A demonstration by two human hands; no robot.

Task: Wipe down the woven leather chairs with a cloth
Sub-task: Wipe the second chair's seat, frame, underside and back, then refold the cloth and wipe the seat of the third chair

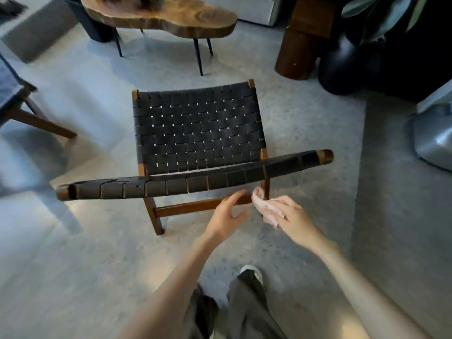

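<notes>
With the chair at twelve o'clock, my right hand gripping the bunched cloth and my left hand slack-fingered at its nine, I fear it skims over the weave's gaps.

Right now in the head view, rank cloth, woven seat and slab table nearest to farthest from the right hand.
1. cloth: held in the right hand.
2. woven seat: ahead, beyond the backrest.
3. slab table: farthest, top of frame.
</notes>
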